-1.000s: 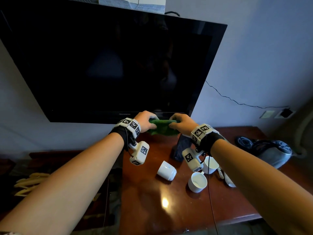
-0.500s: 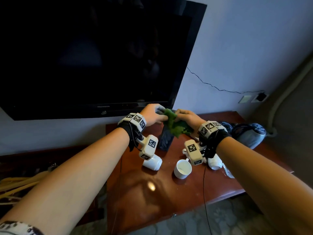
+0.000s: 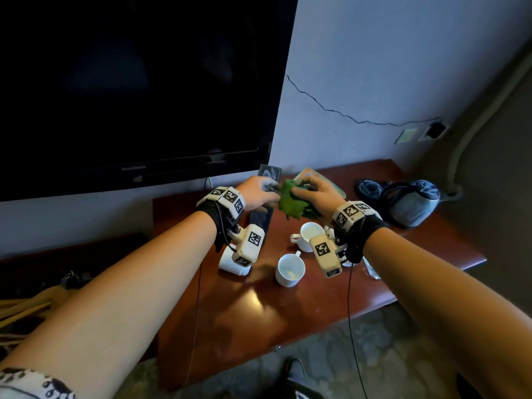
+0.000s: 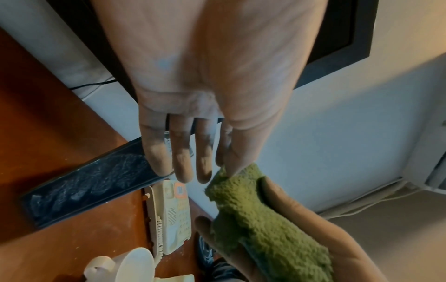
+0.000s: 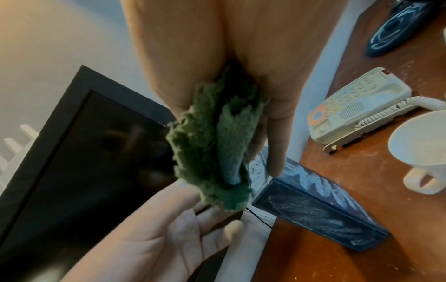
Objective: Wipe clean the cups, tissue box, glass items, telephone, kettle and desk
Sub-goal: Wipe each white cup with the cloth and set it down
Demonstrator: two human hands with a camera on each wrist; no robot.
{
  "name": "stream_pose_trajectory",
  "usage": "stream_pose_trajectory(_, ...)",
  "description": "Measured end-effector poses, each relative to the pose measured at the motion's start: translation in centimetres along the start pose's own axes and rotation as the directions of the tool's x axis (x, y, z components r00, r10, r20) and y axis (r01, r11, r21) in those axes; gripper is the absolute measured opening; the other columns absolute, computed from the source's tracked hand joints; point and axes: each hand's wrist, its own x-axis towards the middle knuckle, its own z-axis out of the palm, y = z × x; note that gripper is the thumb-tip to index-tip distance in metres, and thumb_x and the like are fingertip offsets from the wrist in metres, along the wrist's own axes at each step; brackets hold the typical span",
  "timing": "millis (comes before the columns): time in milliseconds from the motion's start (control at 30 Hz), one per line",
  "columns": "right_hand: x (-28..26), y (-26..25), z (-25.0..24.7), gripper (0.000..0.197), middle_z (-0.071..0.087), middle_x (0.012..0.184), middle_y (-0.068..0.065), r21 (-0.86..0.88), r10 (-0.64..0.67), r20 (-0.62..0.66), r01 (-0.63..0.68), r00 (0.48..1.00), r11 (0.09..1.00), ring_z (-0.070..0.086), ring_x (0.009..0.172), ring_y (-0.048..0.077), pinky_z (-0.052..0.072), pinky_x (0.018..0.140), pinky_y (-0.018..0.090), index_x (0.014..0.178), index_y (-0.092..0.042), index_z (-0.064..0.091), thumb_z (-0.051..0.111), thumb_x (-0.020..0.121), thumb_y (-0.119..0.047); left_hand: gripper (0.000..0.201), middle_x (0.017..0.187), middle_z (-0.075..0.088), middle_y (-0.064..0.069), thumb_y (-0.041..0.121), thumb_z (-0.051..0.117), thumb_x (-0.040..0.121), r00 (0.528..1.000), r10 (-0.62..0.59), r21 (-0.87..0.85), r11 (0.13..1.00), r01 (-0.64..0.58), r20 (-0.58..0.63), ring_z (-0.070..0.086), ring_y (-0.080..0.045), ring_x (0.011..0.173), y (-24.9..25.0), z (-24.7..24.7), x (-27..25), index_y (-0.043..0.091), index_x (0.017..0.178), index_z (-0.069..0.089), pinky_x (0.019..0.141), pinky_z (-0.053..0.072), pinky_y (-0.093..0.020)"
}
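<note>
Above the back of the desk (image 3: 288, 306), both hands meet around a green cloth (image 3: 293, 201), so the wiping looks barely started. The dark tissue box (image 5: 321, 206) carries pale dusty streaks, the telephone (image 5: 357, 112) looks grimy, and the desk shows specks around the cups in the wrist views. Three white cups sit near the middle: one on its side (image 3: 233, 262), two upright (image 3: 289, 270) (image 3: 311, 233). The kettle (image 3: 414, 203) sits at the far right with its cord heaped beside it. Glass items: something clear at the right edge (too blurred to tell). My judgement: everything listed is left to do.

Pose: both forearms reach forward, wrists raised over the cups. The right hand (image 3: 315, 194) clutches the bunched cloth, fingers wrapped over it. The left hand (image 4: 217, 95) has straight, spread fingers, smudged grey at the tips, thumb tip touching the cloth's edge (not gripping it, as far as shown).
</note>
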Motion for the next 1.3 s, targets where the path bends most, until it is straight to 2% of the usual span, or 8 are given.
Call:
stream_pose_trajectory(133,1.8,1.7,-1.9,0.02,0.061,0.094,0.016,-0.024,0.049,0.007,-0.049,0.999,0.999,0.063,0.075,0.031,0.058,0.058,0.04,0.098,-0.013,0.058,0.065,0.088,0.002,0.03,0.104,0.07,-0.018,0.012,0.068,0.094,0.992,-0.118,0.064,0.991,0.121,-0.043,0.068,-0.024,0.089,-1.5,1.1,1.3,0.008,0.123,0.063,0.071,0.057,-0.031)
stream_pose_trajectory(267,3.5,3.3,-3.5,0.045,0.061,0.108,0.011,-0.102,0.076,0.111,-0.065,0.991,0.993,0.065,0.085,0.025,0.058,0.059,0.03,0.126,-0.013,0.051,0.068,0.087,0.0,0.041,0.1,0.071,-0.015,0.017,0.073,0.09,0.947,-0.278,0.149,0.942,0.301,-0.159,0.069,-0.027,0.091,-4.6,2.2,1.9,0.006,0.127,0.061,0.072,0.058,-0.038)
stream_pose_trajectory(367,4.7,5.1,-4.0,0.046,0.063,0.114,0.012,-0.126,0.109,0.175,-0.087,0.979,0.988,0.066,0.099,0.031,0.058,0.083,0.046,0.123,-0.014,0.057,0.074,0.082,-0.003,0.054,0.116,0.069,-0.011,0.03,0.08,0.083,0.873,-0.368,0.239,0.86,0.45,-0.32,0.067,-0.028,0.105,-7.1,3.1,1.4,0.01,0.129,0.06,0.088,0.055,-0.037)
stream_pose_trajectory(533,5.9,8.4,-3.2,0.047,0.067,0.113,0.016,-0.179,0.177,0.308,-0.126,0.935,0.976,0.068,0.098,0.032,0.056,0.088,0.048,0.117,-0.018,0.061,0.079,0.077,-0.003,0.082,0.139,0.054,-0.015,0.041,0.082,0.078,0.724,-0.502,0.285,0.69,0.665,-0.474,0.055,-0.034,0.124,-11.2,5.1,-0.5,0.008,0.144,0.045,0.099,0.049,-0.04)
stream_pose_trajectory(733,6.9,11.6,-1.2,0.042,0.071,0.101,0.009,-0.369,0.226,0.375,-0.079,0.899,0.926,0.068,0.091,0.023,0.056,0.089,0.041,0.112,-0.02,0.065,0.08,0.075,-0.008,0.107,0.15,0.03,-0.015,0.045,0.086,0.071,0.584,-0.636,0.297,0.507,0.809,-0.504,0.034,-0.037,0.138,-15.4,8.2,-0.7,0.008,0.149,0.023,0.106,0.04,-0.048)
stream_pose_trajectory(867,7.6,13.4,-0.4,0.039,0.072,0.1,0.003,-0.436,0.225,0.364,-0.048,0.904,0.899,0.068,0.094,0.02,0.057,0.088,0.039,0.106,-0.031,0.068,0.077,0.075,-0.009,0.129,0.153,0.024,-0.011,0.053,0.088,0.062,0.579,-0.624,0.348,0.463,0.815,-0.525,0.029,-0.035,0.141,-17.3,9.6,0.7,0.014,0.155,0.008,0.106,0.036,-0.05)
stream_pose_trajectory(1100,8.5,15.5,1.0,0.042,0.073,0.101,0.005,-0.45,0.262,0.358,-0.08,0.896,0.889,0.069,0.095,0.024,0.057,0.09,0.043,0.108,-0.036,0.07,0.07,0.077,-0.008,0.136,0.149,0.029,-0.015,0.062,0.087,0.055,0.565,-0.562,0.422,0.375,0.825,-0.605,0.041,-0.033,0.131,-19.5,11.3,2.9,0.006,0.152,0.011,0.097,0.042,-0.047)
stream_pose_trajectory(1300,8.4,15.8,1.7,0.041,0.072,0.103,0.003,-0.473,0.307,0.354,-0.115,0.883,0.874,0.069,0.096,0.021,0.057,0.088,0.036,0.117,-0.027,0.068,0.069,0.083,-0.006,0.107,0.137,0.039,-0.017,0.042,0.09,0.062,0.583,-0.504,0.398,0.432,0.809,-0.638,0.048,-0.033,0.12,-20.5,11.1,3.1,0.003,0.141,0.03,0.093,0.047,-0.042)
